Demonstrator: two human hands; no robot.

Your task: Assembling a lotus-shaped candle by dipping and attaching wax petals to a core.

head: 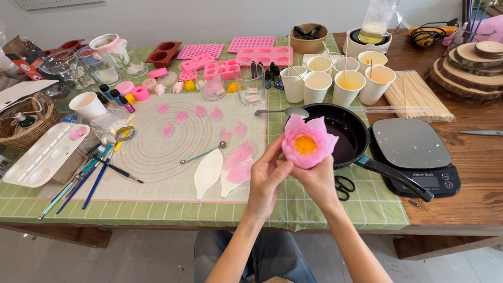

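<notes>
1. Both hands are up over the near edge of the counter point(335, 209), sharing one thing: a pink petal-layered wax flower with a yellow-orange centre point(307, 143). Left hand point(266, 175) has its fingers closed on the flower's left side and base; right hand point(314, 178) cups it from below, fingers wrapped around the bottom.

2. The flower is held in the air, just in front of the black frying pan with dark liquid in it point(343, 137), and beside the white silicone mat with printed circles point(173, 147).

3. What could go wrong, I'd guess: thin petals like that look easy to dent or snap if the fingers squeeze too hard. It's also close to the pan, so a slip could drop it in the liquid.

4. More loose pink petals point(240, 157) lie on the mat near the left wrist; a sleeve or forearm could drag across them.

5. Hard to tell: the flower's underside is hidden by the right hand, so I can't see how the base is joined. Whether the petals are soft or set is not visible either.
</notes>
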